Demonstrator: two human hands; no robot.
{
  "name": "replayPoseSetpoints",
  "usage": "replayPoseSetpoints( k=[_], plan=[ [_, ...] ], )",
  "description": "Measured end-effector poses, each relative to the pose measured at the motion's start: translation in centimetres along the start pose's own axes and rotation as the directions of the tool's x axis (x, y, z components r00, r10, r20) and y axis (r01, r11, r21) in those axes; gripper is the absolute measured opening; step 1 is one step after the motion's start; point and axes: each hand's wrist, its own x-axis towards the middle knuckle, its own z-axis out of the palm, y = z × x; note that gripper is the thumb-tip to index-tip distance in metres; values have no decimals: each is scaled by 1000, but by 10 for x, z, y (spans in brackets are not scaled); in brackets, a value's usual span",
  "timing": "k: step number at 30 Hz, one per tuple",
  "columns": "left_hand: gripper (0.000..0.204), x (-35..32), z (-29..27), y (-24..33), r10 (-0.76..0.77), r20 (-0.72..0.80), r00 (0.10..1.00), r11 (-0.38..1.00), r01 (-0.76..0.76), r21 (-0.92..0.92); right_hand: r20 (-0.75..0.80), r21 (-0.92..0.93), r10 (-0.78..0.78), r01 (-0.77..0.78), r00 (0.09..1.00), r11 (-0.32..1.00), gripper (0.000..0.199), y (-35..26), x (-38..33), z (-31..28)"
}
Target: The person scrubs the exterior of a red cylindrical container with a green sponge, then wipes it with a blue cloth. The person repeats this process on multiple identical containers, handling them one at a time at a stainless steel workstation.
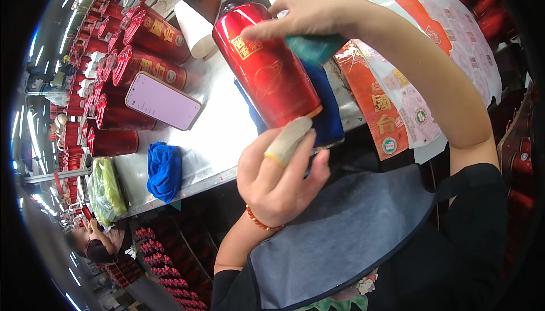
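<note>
Red bottle (275, 78) at shiny metal table (204, 135); 1 co-worker (107, 247), strip lights (32, 132) left.

The left hand (275, 177) touches the lower end of a tilted red bottle (267, 75), the right hand (312, 16) its upper end; leftward are a phone (162, 101) and a crumpled blue cloth (164, 172).

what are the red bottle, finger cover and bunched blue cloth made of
Red bottle: glossy coating with sharp highlights; glass, ceramic or metal underneath, unclear. Finger cover: probably knit fabric, matte, with a yellow edge. Bunched blue cloth: matte textile, judging by its soft folds.
</note>
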Motion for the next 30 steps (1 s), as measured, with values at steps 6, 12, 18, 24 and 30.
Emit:
replayPoseSetpoints(
  k=[6, 12, 18, 24, 30],
  plan=[
    [27, -15, 1, -8, -46, -60, 997, 998, 48, 29, 267, 426, -47, -75, 963, 902, 116, 34, -3, 0],
    [28, 6, 4, -2, 46, 34, 998, 998, -48, 44, 108, 150, -38, 22, 993, 988, 96, 12, 2, 8],
    [61, 3, 33, -14, -41, -76, 996, 978, 56, 203, 37, 73, 32, -35, 999, 997, 91, 6, -18, -6],
    [65, -17, 32, -34, -321, -155, 934, 925, 274, -265, 119, 420, -28, -25, 993, 907, 82, 31, -32, -7],
    [51, -47, 36, -28, -443, -157, 883, 832, 340, -439, 173, 591, -34, -76, 984, 803, 76, 42, -19, 8]
  ],
)
